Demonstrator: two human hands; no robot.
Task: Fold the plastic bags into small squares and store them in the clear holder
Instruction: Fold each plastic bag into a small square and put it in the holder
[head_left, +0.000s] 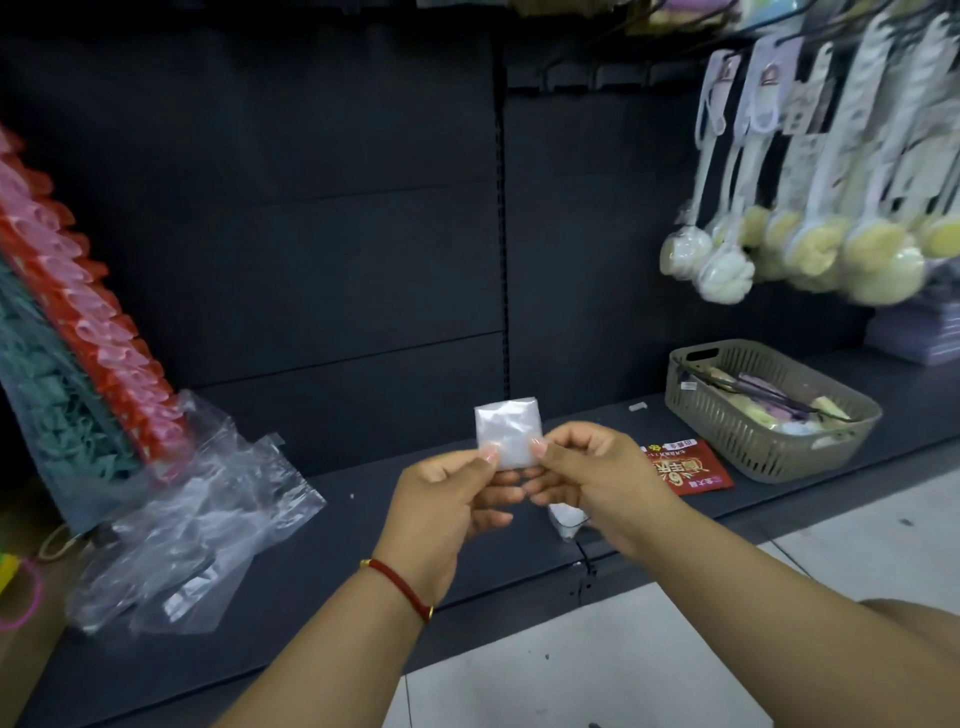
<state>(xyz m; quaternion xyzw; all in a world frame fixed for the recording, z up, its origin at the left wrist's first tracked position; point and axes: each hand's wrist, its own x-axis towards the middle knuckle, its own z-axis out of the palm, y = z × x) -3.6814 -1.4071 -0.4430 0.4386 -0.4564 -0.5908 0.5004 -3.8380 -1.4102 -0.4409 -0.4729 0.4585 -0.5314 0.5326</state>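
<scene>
The fingers (488, 454) of the left hand (447, 499) are curled, with the thumb pressed on the lower left edge of a folded plastic bag (506, 431); the same small whitish square is pinched at its lower right edge by the thumb and fingers of the right hand (587, 467). The square is held upright in the air at the centre of the frame, above a dark shelf (311, 545). A red cord bracelet (400, 584) is worn on the left wrist.

A small clear holder (566, 517) is partly seen on the shelf just below the right hand, mostly hidden by it; whitish material shows inside, though what it is cannot be told.

At the lower left of the frame, a loose heap of clear plastic bags (197, 519) is spread on the shelf. Behind it, at the left edge, a leaning pack of red, pink and green items (78, 322) is seen. A red printed packet (691, 465) lies flat to the right of the hands, and a beige slotted basket (769, 410) with mixed small goods stands further right. Long-handled bath sponges (831, 239) are hung in the upper right. Pale floor tiles (675, 649) are seen at the lower right.
</scene>
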